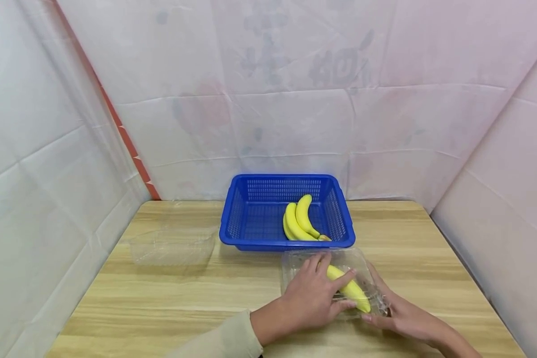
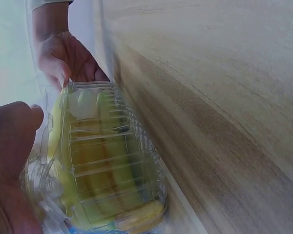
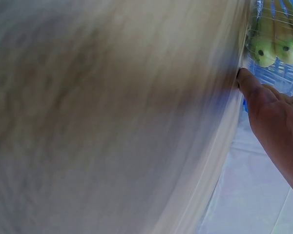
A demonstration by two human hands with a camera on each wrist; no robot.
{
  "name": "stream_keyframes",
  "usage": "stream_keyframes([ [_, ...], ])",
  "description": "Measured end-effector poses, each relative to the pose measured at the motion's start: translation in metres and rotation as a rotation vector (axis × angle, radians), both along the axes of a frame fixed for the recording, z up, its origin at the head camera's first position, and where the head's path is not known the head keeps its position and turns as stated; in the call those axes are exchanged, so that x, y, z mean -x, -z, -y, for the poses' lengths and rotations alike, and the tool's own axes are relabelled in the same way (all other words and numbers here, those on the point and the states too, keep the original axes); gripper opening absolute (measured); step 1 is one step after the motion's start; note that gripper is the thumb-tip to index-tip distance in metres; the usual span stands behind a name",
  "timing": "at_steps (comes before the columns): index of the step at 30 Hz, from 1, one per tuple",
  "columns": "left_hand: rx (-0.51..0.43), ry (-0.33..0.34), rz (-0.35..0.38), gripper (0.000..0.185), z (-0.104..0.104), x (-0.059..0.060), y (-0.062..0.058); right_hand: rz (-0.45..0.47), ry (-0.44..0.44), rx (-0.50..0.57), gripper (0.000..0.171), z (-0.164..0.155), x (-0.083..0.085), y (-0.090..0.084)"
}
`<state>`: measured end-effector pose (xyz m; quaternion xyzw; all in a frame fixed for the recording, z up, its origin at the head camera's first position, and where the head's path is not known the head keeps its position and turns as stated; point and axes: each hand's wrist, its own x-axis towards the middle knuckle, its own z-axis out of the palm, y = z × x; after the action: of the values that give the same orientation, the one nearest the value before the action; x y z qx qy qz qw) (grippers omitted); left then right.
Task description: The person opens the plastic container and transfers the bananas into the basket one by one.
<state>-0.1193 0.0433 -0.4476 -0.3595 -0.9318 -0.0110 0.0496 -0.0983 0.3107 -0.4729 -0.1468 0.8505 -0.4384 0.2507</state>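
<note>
A clear plastic clamshell container (image 1: 291,268) with bananas in it sits in front of the blue basket. One yellow banana (image 1: 355,293) lies slantwise along its top. My left hand (image 1: 306,298) rests over the container, its fingers spread and touching that banana from the left. At the container's right end my right hand (image 1: 404,313) grips the side, thumb in front and fingers behind. The left wrist view shows several bananas (image 2: 97,151) packed behind the ribbed plastic wall. In the right wrist view, banana tips (image 3: 263,51) show through the plastic beside my right hand.
The blue basket (image 1: 286,244) stands at the back middle of the wooden table (image 1: 232,288), with several bananas (image 1: 297,223) in its right half. Another clear plastic container (image 1: 172,248) stands open on the left. White sheeting (image 1: 286,124) encloses the table's back and sides.
</note>
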Motion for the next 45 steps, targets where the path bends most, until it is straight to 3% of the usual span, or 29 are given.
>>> stream_keyframes([
  [7, 0.021, -0.002, -0.010, 0.070, 0.002, 0.001, -0.003, -0.056, 0.014, -0.006, 0.116, 0.003, 0.001, -0.002],
  [15, -0.012, 0.018, -0.020, 0.075, 0.007, 0.001, -0.004, -0.045, 0.046, 0.031, 0.116, 0.003, -0.001, 0.001],
  [25, -0.142, 0.080, 0.059, 0.087, 0.027, 0.007, 0.002, -0.055, 0.072, -0.030, 0.117, 0.003, -0.003, 0.000],
  [37, -0.113, 0.064, 0.054, 0.098, 0.051, 0.007, 0.006, -0.070, 0.070, -0.032, 0.116, 0.001, -0.007, -0.002],
  [45, -0.161, 0.080, 0.093, 0.091, 0.055, 0.008, 0.013, -0.109, 0.068, -0.034, 0.119, 0.006, -0.009, 0.000],
])
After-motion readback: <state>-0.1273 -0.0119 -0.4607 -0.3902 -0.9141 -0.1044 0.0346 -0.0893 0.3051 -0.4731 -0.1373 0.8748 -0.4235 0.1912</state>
